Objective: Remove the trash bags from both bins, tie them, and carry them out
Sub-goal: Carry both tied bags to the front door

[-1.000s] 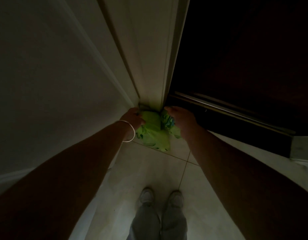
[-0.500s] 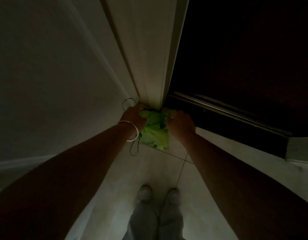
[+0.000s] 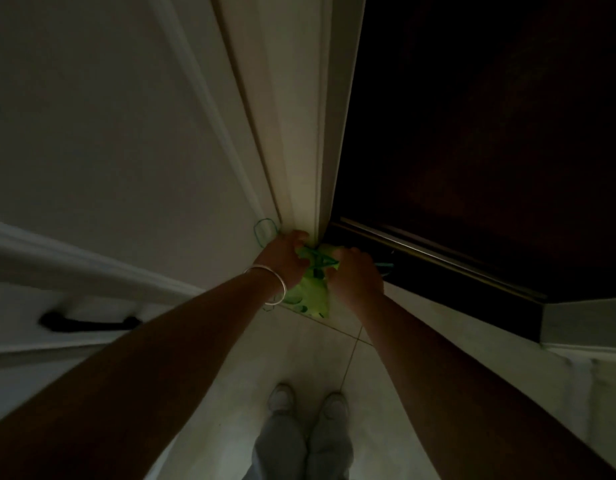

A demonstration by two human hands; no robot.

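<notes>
A small bright green trash bag (image 3: pixel 308 296) sits on the tiled floor against the foot of a white door frame. My left hand (image 3: pixel 284 256), with a silver bangle on the wrist, grips the bag's top from the left. My right hand (image 3: pixel 355 275) grips it from the right. Thin dark green drawstrings (image 3: pixel 318 261) cross between my hands, and one loop (image 3: pixel 263 230) sticks out beyond my left hand. The scene is dim, and the bag's lower part shows between my wrists.
A white door (image 3: pixel 109 150) with a black handle (image 3: pixel 88 322) stands at the left. A dark doorway with a metal threshold strip (image 3: pixel 438 258) lies at the right. My shoes (image 3: pixel 306 401) stand on pale floor tiles below.
My hands have closed in on the bag's top and drawn the drawstrings across it. The view has shifted, bringing the black door handle into sight.
</notes>
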